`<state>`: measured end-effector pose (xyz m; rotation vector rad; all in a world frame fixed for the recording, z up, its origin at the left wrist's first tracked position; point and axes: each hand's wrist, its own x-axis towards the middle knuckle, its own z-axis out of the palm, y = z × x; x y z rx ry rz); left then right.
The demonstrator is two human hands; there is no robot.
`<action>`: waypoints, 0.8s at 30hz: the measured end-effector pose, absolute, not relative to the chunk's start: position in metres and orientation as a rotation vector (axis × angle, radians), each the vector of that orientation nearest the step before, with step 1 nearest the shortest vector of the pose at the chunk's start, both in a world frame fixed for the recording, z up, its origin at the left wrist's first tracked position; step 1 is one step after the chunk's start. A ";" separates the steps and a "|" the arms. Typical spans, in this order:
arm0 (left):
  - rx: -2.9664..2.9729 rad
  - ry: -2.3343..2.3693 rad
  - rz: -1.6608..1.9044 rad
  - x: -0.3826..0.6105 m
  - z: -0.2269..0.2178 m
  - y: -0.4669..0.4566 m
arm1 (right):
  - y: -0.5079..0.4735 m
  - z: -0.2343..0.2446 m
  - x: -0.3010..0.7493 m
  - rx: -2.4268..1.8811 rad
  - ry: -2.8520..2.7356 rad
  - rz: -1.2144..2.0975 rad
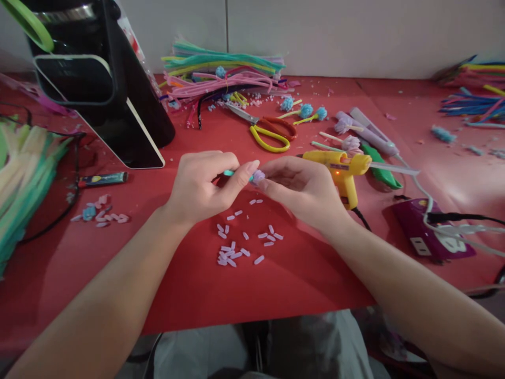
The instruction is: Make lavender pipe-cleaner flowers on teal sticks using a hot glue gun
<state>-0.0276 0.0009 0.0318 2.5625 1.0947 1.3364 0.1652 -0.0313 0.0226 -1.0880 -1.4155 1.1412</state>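
Note:
Between my thumb and fingers, my left hand [207,184] pinches a teal pipe-cleaner stem [228,172]. A small lilac fuzzy flower head [258,176] sits at the stem's right end. My right hand [305,189] has its thumb and fingertips closed on that flower head, partly covering it. Below both hands, several short lilac pipe-cleaner pieces [232,255] lie scattered on the red table [292,289]. Just behind my right hand rests a yellow hot glue gun [343,176] with a small lit light and a clear glue stick in its back.
Yellow-and-red-handled scissors [272,134] lie beyond my hands, near several blue flower heads on stems [305,110]. Pipe-cleaner bundles [224,73] line the wall. A tall black tumbler [134,84] stands at left. A purple power strip [432,231] with cables lies at right.

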 end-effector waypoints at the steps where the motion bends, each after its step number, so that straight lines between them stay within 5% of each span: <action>1: 2.566 1.106 1.330 -0.027 0.031 0.001 | -0.031 0.022 0.165 -1.095 -1.414 1.132; 24: 2.533 1.112 1.258 -0.025 0.031 0.001 | -0.031 0.019 0.165 -1.126 -1.429 1.084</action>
